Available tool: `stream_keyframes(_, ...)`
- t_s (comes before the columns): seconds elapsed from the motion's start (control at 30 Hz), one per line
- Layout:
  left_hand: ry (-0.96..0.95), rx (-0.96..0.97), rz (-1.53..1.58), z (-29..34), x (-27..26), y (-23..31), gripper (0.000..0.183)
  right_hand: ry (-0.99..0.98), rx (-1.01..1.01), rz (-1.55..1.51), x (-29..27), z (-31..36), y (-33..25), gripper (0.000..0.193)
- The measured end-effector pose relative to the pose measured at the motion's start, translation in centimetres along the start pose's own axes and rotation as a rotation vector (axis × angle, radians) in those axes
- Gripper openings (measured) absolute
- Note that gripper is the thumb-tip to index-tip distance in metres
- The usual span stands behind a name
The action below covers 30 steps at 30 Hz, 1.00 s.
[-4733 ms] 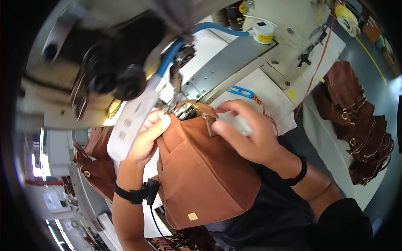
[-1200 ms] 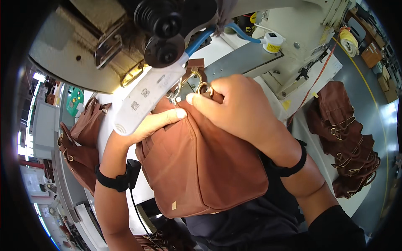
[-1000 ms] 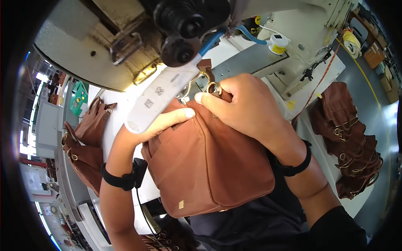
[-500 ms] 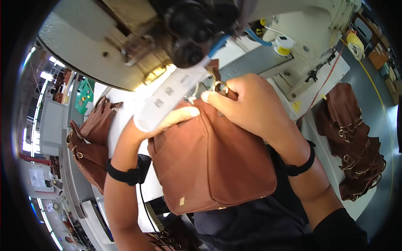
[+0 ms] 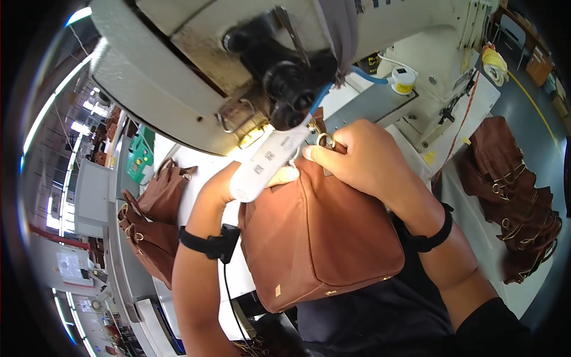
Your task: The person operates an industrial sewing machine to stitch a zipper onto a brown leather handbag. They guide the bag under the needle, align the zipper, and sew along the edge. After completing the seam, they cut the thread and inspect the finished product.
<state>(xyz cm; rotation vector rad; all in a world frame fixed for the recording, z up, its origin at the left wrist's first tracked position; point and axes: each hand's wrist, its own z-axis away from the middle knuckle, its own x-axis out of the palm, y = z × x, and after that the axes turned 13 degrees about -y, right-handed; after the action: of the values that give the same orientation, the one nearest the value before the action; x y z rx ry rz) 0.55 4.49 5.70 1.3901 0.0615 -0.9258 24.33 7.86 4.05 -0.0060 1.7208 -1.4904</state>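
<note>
A brown bag (image 5: 321, 238) is held up under the head of a sewing machine (image 5: 238, 65). The right hand (image 5: 363, 160) grips the bag's top edge beside a metal ring (image 5: 325, 140). The left hand (image 5: 229, 181) presses the bag's upper left side, partly hidden behind a white lamp bar (image 5: 267, 163). More brown bags lie stacked at left (image 5: 148, 226) and right (image 5: 511, 196).

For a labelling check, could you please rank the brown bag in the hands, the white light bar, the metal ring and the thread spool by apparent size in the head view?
1. Brown bag
2. Light bar, nearer the camera, so its true size is unsure
3. Thread spool
4. Metal ring
</note>
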Motion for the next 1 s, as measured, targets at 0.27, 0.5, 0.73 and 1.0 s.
stream_keyframes(0.27, -0.04, -0.13, 0.047, -0.1, -0.5, -1.4, 0.085, 0.002, -0.016, -0.015, 0.2, 0.0, 0.6, 0.048)
stream_keyframes(0.5, 0.092, -0.041, -0.161, 0.1, 0.4, 0.9, 0.039, 0.019, -0.049, -0.004, 0.5, 0.0, 1.0, 0.048)
stream_keyframes(0.73, 0.165, -0.046, -0.118, 0.4, 0.9, 1.3, 0.038, 0.017, -0.032, 0.007, 0.7, -0.3, 1.1, 0.05)
stream_keyframes(1.0, 0.158, -0.2, -0.368, 1.3, 0.0, 1.1, 0.038, 0.035, -0.068, -0.116, 1.5, 0.4, 1.4, 0.051)
